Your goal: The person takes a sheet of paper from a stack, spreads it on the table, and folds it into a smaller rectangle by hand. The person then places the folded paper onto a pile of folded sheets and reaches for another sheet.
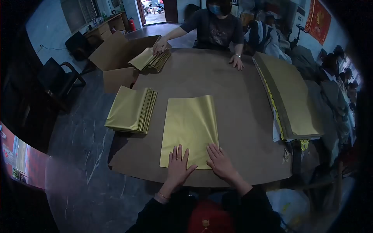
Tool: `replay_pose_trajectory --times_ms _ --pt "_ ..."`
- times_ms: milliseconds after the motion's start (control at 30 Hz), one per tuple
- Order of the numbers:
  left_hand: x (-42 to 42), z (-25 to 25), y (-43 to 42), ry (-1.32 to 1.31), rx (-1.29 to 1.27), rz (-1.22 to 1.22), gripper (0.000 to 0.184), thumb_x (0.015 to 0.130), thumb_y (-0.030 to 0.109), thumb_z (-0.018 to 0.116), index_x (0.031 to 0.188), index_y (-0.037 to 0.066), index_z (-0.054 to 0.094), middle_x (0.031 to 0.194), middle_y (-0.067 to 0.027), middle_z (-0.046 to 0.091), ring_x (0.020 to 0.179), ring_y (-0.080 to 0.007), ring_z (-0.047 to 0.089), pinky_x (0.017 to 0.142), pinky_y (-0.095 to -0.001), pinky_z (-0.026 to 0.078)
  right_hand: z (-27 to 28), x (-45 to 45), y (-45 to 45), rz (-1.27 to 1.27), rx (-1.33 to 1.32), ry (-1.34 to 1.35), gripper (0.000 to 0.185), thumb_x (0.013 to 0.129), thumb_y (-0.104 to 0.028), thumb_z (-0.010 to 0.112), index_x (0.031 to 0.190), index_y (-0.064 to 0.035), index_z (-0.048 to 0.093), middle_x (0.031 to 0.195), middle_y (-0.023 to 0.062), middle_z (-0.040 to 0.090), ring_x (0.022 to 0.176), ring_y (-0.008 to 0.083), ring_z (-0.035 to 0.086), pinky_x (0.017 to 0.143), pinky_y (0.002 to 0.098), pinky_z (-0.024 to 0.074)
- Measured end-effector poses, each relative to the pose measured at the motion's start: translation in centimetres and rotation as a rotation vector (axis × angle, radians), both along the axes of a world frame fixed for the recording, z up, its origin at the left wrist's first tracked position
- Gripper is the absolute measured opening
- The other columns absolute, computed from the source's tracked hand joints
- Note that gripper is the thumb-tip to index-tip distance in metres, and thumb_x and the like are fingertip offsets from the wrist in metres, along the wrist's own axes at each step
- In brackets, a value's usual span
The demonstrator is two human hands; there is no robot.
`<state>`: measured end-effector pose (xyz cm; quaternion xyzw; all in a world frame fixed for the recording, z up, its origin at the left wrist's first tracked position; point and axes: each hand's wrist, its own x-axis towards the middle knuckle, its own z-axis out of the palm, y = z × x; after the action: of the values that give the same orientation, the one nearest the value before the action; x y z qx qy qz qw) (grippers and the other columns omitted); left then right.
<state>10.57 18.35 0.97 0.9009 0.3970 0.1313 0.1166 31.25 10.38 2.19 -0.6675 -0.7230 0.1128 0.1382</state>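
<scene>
A gold sheet of paper lies on the brown table in front of me, its right edge curling up a little. My left hand rests flat on its lower part, fingers spread. On the lower right corner of the same sheet lies my right hand, fingers stretched out and holding nothing. To the left stands a stack of folded gold paper. At the right edge of the table is a thick pile of flat gold sheets.
Across the brown table, a person in a mask touches another gold bundle beside an open cardboard box. Black chairs stand on the left. Clothes are heaped at the right.
</scene>
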Motion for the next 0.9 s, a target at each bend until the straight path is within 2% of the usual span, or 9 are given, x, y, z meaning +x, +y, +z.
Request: replay_pose_trajectory --times_ms 233,300,333,500,567,900 --pt "0.0 0.2 0.0 -0.016 -0.033 0.003 0.076 0.083 0.053 0.054 0.14 0.009 0.031 0.147 -0.0212 0.018 0.136 -0.0388 0.015 0.109 -0.052 0.014 -0.1 3.5 5.6 0.019 -0.015 -0.024 0.055 0.095 -0.032 0.034 0.141 -0.0033 0.026 0.149 0.0113 0.022 0.138 0.0248 0.02 0.112 0.0427 0.0145" --pt "0.0 0.2 0.0 -0.009 -0.021 0.0 0.076 0.083 0.053 0.054 0.14 0.009 0.031 0.147 -0.0209 0.018 0.136 -0.0389 0.014 0.109 -0.052 0.015 -0.3 4.9 7.2 0.132 0.042 -0.127 0.054 0.096 -0.033 0.034 0.141 -0.0053 0.026 0.148 0.0103 0.023 0.137 0.0244 0.021 0.112 0.0449 0.0153" --pt "0.0 0.8 0.0 0.019 -0.032 -0.013 0.075 0.085 0.052 0.053 0.141 0.008 0.028 0.146 -0.024 0.019 0.135 -0.0419 0.017 0.107 -0.0531 0.017 -0.3 5.4 8.0 0.141 0.029 -0.11 0.052 0.097 -0.034 0.033 0.141 -0.0078 0.027 0.148 0.0084 0.024 0.137 0.0242 0.021 0.112 0.045 0.0154" --pt "-0.1 0.4 0.2 0.015 -0.022 -0.013 0.076 0.085 0.053 0.053 0.141 0.008 0.028 0.146 -0.0239 0.019 0.135 -0.0418 0.017 0.107 -0.0535 0.018 0.0 7.5 11.8 0.151 0.007 -0.104 0.053 0.096 -0.034 0.032 0.141 -0.0078 0.028 0.149 0.0094 0.022 0.138 0.0246 0.02 0.112 0.0454 0.0132" --pt "0.0 0.4 0.0 0.052 -0.048 0.006 0.076 0.083 0.056 0.051 0.14 0.009 0.032 0.147 -0.0209 0.017 0.136 -0.0391 0.015 0.108 -0.0517 0.017 -0.4 8.6 13.3 0.125 -0.002 -0.159 0.053 0.096 -0.034 0.031 0.141 -0.0074 0.027 0.149 0.0088 0.021 0.138 0.0238 0.019 0.113 0.0441 0.0132" --pt "0.4 1.2 0.1 0.102 -0.053 -0.002 0.076 0.083 0.053 0.054 0.14 0.007 0.031 0.147 -0.0231 0.018 0.136 -0.0397 0.015 0.108 -0.0516 0.017 0.1 12.7 19.5 0.024 -0.026 -0.139 0.056 0.097 -0.037 0.027 0.143 -0.0054 0.02 0.151 0.008 0.017 0.139 0.0227 0.014 0.114 0.0414 0.0104"
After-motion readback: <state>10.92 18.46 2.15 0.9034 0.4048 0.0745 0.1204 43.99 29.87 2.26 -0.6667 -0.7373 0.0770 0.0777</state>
